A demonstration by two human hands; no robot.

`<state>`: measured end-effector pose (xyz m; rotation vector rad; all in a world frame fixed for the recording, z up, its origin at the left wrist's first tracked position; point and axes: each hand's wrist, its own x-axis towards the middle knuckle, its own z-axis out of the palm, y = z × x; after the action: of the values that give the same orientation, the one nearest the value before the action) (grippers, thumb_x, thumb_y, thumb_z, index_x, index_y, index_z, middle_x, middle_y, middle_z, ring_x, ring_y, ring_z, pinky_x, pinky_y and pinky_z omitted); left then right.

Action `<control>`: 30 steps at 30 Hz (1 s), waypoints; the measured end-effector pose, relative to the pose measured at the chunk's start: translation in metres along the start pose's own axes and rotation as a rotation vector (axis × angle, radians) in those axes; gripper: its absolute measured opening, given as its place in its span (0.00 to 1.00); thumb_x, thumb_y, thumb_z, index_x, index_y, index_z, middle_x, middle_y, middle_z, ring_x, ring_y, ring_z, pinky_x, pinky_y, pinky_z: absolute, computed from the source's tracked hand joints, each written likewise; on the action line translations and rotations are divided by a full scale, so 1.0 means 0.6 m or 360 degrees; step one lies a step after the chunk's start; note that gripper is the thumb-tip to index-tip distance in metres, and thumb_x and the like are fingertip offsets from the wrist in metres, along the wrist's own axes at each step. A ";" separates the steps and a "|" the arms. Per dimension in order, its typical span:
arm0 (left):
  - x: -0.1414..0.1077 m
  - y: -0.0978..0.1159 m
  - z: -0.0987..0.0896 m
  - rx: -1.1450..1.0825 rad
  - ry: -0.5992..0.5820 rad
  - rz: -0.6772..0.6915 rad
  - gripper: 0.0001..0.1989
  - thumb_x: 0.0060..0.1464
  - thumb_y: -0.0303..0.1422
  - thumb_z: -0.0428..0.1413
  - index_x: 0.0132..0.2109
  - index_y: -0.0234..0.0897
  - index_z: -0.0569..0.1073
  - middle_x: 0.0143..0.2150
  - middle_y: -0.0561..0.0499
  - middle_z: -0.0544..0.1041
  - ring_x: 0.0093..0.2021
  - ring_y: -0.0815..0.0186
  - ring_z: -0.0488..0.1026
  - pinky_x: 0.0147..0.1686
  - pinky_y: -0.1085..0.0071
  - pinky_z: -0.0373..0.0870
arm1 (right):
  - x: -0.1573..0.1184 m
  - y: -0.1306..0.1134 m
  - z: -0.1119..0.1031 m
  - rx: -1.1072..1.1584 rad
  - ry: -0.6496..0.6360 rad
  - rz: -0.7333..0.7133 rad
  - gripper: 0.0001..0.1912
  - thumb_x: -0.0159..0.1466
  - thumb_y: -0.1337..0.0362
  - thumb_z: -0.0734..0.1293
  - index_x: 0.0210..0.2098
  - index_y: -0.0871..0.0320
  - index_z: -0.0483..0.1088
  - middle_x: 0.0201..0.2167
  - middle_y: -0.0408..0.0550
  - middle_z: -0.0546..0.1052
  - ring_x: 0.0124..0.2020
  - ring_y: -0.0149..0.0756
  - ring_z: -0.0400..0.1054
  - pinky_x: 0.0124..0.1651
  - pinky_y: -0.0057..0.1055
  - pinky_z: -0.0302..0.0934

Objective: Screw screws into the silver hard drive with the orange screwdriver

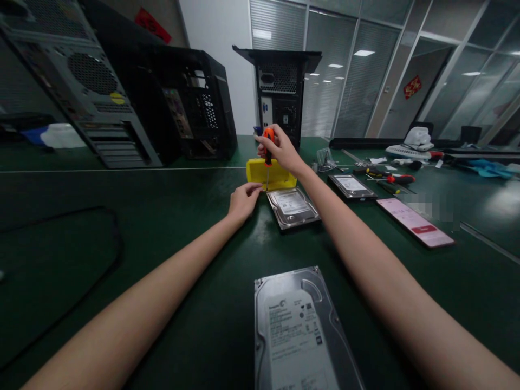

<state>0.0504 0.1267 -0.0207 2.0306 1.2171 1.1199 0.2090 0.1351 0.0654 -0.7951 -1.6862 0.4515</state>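
Note:
My right hand grips the orange and black handle of a screwdriver. Its shaft points straight down, the tip at the near edge of a yellow plastic box, close to a hard drive's far left corner. My left hand rests on the table just left of that point, thumb and fingers pinched near the tip. Whatever lies between them is too small to make out. The hard drive lies label up in front of the box. Nearer to me is a larger Seagate hard drive, cut off below.
Beyond the hands stand several computer cases. Rightward lie another drive, a lit phone, pliers and a clear plastic piece. A black cable curves across the green table at left.

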 end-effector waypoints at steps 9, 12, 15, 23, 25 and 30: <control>-0.006 -0.002 -0.006 -0.0069 0.0181 0.0018 0.14 0.56 0.24 0.50 0.47 0.35 0.75 0.45 0.47 0.80 0.47 0.65 0.75 0.53 0.68 0.67 | 0.005 0.009 0.024 0.0509 0.0029 0.0175 0.20 0.66 0.44 0.57 0.49 0.49 0.57 0.26 0.37 0.62 0.23 0.25 0.61 0.30 0.25 0.68; -0.005 -0.002 -0.009 0.0118 0.0424 -0.0043 0.14 0.55 0.22 0.49 0.46 0.36 0.74 0.46 0.46 0.77 0.48 0.63 0.73 0.53 0.65 0.66 | 0.001 0.000 0.017 0.0563 0.0007 0.0221 0.18 0.65 0.47 0.61 0.45 0.51 0.58 0.25 0.36 0.63 0.23 0.24 0.62 0.31 0.24 0.67; -0.003 -0.005 -0.009 0.0178 0.0532 -0.0171 0.12 0.55 0.23 0.49 0.45 0.36 0.72 0.46 0.45 0.74 0.48 0.62 0.71 0.52 0.63 0.66 | -0.007 -0.011 0.009 0.0558 0.0039 0.0230 0.18 0.61 0.49 0.66 0.40 0.52 0.57 0.25 0.36 0.65 0.25 0.24 0.65 0.31 0.23 0.67; -0.011 0.002 -0.010 0.0231 0.0378 -0.0172 0.14 0.53 0.23 0.50 0.46 0.38 0.72 0.46 0.47 0.71 0.47 0.62 0.70 0.51 0.65 0.66 | -0.014 -0.005 0.009 0.0345 0.0189 0.0172 0.21 0.57 0.48 0.69 0.39 0.52 0.58 0.22 0.35 0.64 0.22 0.26 0.64 0.30 0.25 0.66; -0.014 0.004 -0.012 0.0281 0.0327 -0.0114 0.14 0.53 0.24 0.51 0.45 0.38 0.73 0.46 0.46 0.71 0.48 0.61 0.69 0.52 0.64 0.66 | -0.014 -0.010 0.012 0.0378 0.0164 0.0207 0.20 0.60 0.45 0.65 0.40 0.52 0.58 0.22 0.34 0.63 0.22 0.26 0.63 0.31 0.25 0.66; -0.016 0.004 -0.013 0.0364 0.0197 -0.0001 0.13 0.54 0.26 0.51 0.44 0.40 0.76 0.44 0.47 0.72 0.49 0.60 0.69 0.53 0.64 0.65 | -0.014 -0.031 0.008 0.0411 0.0075 0.0347 0.21 0.63 0.42 0.60 0.39 0.53 0.61 0.23 0.36 0.65 0.23 0.26 0.65 0.32 0.25 0.66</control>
<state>0.0424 0.1170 -0.0188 2.1532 1.4665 1.1667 0.2004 0.1169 0.0705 -0.7938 -1.4672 0.7786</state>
